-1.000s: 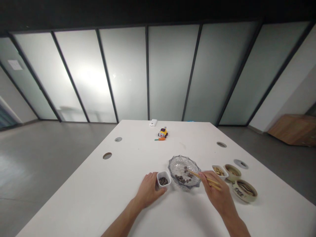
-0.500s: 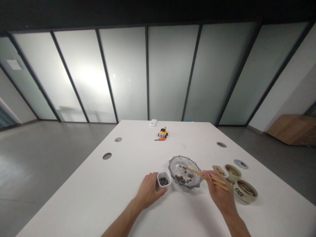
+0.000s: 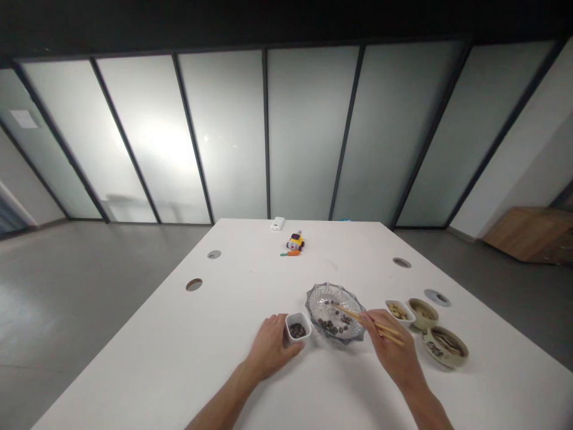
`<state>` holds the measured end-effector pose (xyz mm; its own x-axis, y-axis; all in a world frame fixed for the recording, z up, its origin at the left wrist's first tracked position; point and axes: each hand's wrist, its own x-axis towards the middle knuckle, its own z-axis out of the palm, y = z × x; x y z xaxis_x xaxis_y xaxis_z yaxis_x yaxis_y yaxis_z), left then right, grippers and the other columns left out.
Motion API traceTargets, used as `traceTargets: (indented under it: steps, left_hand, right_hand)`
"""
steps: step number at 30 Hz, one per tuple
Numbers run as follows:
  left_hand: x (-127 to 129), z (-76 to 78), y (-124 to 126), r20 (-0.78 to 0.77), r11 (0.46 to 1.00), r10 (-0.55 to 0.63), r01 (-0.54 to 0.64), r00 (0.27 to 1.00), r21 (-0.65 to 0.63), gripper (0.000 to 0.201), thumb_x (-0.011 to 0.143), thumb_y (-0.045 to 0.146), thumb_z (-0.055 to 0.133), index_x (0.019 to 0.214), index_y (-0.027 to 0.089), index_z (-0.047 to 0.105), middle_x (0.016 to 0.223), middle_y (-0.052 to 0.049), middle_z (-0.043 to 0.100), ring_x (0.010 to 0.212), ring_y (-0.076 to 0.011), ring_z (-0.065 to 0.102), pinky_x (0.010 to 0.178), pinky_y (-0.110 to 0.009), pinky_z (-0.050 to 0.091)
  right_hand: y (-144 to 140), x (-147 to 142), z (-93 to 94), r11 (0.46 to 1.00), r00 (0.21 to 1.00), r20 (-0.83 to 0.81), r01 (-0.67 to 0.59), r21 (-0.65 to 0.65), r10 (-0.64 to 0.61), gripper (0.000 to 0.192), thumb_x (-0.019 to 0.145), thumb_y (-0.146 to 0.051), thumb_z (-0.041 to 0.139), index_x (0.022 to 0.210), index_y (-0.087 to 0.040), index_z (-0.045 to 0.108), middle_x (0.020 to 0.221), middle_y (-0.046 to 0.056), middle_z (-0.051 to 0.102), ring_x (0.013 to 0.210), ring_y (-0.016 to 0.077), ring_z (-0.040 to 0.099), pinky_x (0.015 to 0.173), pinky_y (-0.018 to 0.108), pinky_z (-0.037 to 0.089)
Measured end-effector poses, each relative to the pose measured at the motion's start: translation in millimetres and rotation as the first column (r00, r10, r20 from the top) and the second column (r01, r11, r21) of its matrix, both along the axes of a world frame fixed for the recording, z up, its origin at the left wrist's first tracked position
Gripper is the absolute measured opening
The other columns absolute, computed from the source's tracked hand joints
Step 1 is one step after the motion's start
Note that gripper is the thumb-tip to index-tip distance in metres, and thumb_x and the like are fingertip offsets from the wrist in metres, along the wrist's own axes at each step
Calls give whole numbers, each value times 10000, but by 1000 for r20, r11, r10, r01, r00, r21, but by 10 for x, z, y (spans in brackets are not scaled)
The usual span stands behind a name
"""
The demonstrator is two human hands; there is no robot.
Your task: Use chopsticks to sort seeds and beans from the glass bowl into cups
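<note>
A white table (image 3: 188,358) fills the lower view. A glass dish (image 3: 334,303) of dark beans sits between the hands. The right hand (image 3: 393,352) grips wooden chopsticks (image 3: 364,319), their tips reaching into the dish. The left hand (image 3: 271,346) curls against a small white cup (image 3: 297,326) of beans. Three small bowls (image 3: 444,345) lie just beyond the right hand.

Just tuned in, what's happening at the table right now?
A person's right hand holds chopsticks with the tips over dark pieces in a glass dish. The left hand steadies a small white cup with similar dark pieces beside the dish. Three more small bowls sit to the right on the white table.
</note>
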<state>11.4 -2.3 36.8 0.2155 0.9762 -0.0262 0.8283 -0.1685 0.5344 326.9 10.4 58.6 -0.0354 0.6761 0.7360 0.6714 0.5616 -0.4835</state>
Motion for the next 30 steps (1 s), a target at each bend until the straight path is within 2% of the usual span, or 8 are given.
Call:
traceTargets:
  steps: [4, 9, 16, 30]
  left_hand:
    - [-2, -8, 4, -3, 1000, -2, 2, 1000, -5, 333, 966, 439, 784, 1192, 231, 655, 1233, -89, 754, 1150, -313, 673, 1036, -392, 464]
    - [-2, -4, 9, 0, 1000, -5, 5, 1000, -9, 342, 969, 447, 783, 1199, 228, 657, 1241, -92, 753, 1160, -314, 671, 1041, -391, 460]
    - [-6, -28, 23, 17, 1000, -8, 8, 1000, 2, 345, 957, 444, 797, 1193, 235, 656, 1241, -84, 757, 1159, -314, 674, 1041, -390, 459]
    - [5, -46, 34, 19, 1000, -7, 7, 1000, -3, 331, 947, 429, 796, 1182, 239, 662, 1243, -77, 760, 1152, -302, 668, 1047, -386, 454]
  right_hand:
    - [10, 8, -26, 1000, 1000, -4, 6, 30, -6, 393, 1170, -528, 597, 966, -261, 800, 899, 40, 819, 812, 222, 801, 779, 337, 651]
    - [2, -32, -14, 998, 999, -21, -47, 39, 48, 333, 1165, -489, 624, 1021, -262, 821, 947, 48, 827, 845, 217, 816, 800, 322, 664]
    - [0, -91, -20, 996, 996, -45, -82, -21, 81, 374, 1169, -486, 613, 961, -256, 821, 935, 61, 819, 820, 217, 806, 774, 312, 661]
    - [-60, -213, 104, 992, 992, -13, -124, 20, 124, 396, 1180, -504, 592, 940, -270, 802, 885, 38, 814, 778, 196, 812, 765, 280, 677]
